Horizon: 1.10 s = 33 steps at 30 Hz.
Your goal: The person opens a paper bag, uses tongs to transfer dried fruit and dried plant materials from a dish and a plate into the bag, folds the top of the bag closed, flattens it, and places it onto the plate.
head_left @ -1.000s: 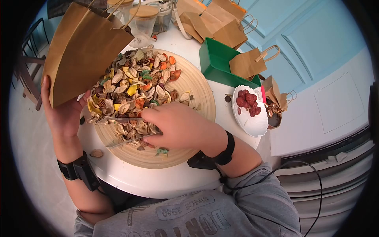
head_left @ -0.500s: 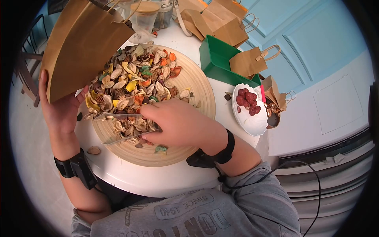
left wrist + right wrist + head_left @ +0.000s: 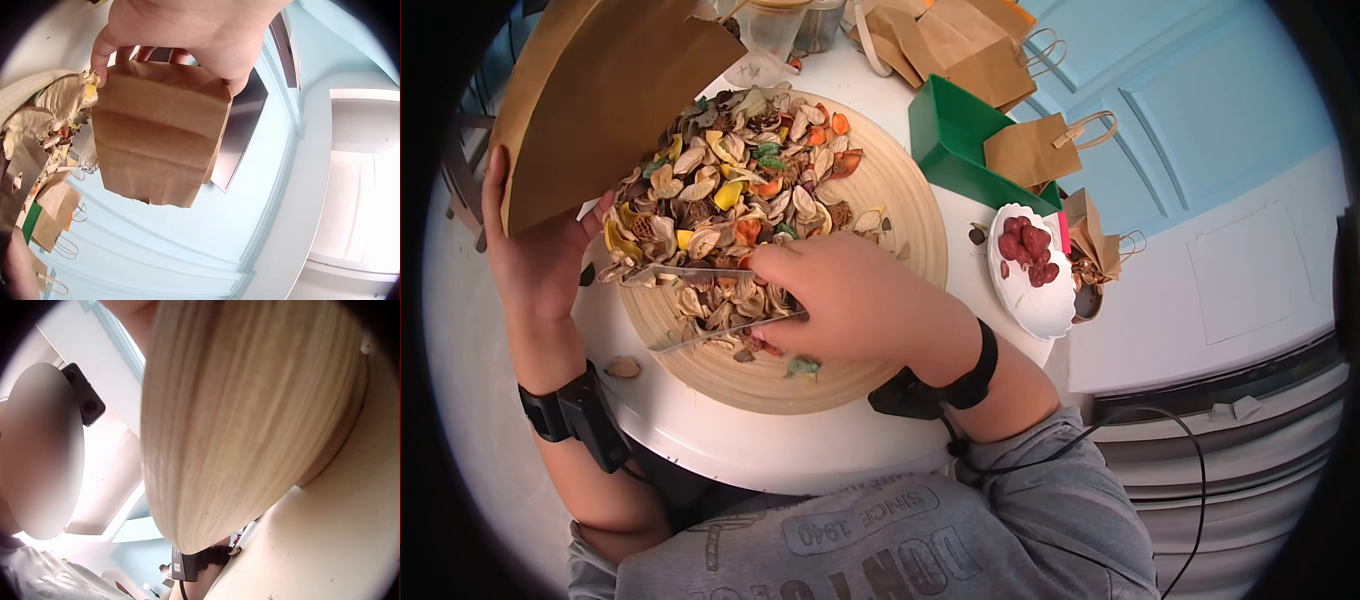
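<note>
In the head view my left hand [image 3: 540, 262] grips the base of a brown paper bag [image 3: 615, 110], which is tilted upside down over the potpourri. The left wrist view shows fingers and thumb spread on opposite sides of the bag's base [image 3: 162, 112]. My right hand [image 3: 850, 295] pinches the right end of a clear plastic container [image 3: 700, 342], low over the round wooden plate [image 3: 915, 230]. Potpourri of dried petals, cones and peel [image 3: 740, 170] is heaped on the plate. Some lies in or under the container. In the right wrist view the plate's underside [image 3: 250, 406] hides the right hand's work.
A white scalloped dish [image 3: 1040, 315] of dark red dried fruit [image 3: 1028, 250] stands right of the plate. Behind it is a green box [image 3: 955, 150] with a small paper bag [image 3: 1030, 152]. More paper bags [image 3: 960, 50] and lidded jars [image 3: 770, 30] stand at the back.
My left hand and the bag have shifted left and up in the head view. My right hand keeps its hold on the clear container, nearly in place.
</note>
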Available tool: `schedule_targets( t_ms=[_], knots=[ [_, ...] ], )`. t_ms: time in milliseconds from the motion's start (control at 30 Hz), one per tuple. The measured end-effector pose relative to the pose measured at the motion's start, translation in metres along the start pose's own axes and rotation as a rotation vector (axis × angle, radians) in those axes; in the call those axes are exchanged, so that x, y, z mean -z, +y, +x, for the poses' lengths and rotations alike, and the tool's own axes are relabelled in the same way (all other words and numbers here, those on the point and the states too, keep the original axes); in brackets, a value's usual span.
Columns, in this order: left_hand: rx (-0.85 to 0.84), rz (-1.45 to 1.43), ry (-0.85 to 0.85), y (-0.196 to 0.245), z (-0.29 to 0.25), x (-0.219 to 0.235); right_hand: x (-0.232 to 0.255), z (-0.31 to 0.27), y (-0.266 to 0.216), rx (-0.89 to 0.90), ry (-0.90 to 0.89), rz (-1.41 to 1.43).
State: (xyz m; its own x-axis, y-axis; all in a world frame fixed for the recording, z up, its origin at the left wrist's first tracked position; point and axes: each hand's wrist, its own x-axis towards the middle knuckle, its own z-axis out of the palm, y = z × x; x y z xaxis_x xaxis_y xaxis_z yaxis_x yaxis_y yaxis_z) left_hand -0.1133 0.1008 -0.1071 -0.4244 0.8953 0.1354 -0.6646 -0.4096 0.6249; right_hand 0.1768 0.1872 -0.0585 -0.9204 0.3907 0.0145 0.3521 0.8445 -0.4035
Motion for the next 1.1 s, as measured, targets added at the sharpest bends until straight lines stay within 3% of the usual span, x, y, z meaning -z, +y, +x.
schedule_targets(
  t_ms=[400, 600, 833, 900, 1033, 1100],
  knots=[
    [-0.003, -0.014, -0.122, 0.004, 0.007, 0.026, -0.003, -0.001, 0.002, 0.014, 0.022, -0.013],
    [-0.015, -0.063, -0.424, 0.003, 0.016, 0.050, -0.006, 0.000, 0.005, 0.022, 0.031, -0.017],
    [0.001, -0.083, -0.452, 0.004, 0.019, 0.058, -0.007, 0.000, 0.006, 0.021, 0.029, -0.028],
    [0.008, -0.098, -0.541, 0.003, 0.020, 0.058, -0.007, 0.000, 0.006, 0.027, 0.031, -0.022],
    [0.014, -0.078, -0.535, 0.003, 0.020, 0.053, -0.006, 0.000, 0.005, 0.013, 0.014, -0.041],
    [-0.010, -0.049, -0.163, -0.001, 0.012, 0.016, -0.007, 0.000, 0.006, 0.025, 0.026, -0.034]
  ],
)
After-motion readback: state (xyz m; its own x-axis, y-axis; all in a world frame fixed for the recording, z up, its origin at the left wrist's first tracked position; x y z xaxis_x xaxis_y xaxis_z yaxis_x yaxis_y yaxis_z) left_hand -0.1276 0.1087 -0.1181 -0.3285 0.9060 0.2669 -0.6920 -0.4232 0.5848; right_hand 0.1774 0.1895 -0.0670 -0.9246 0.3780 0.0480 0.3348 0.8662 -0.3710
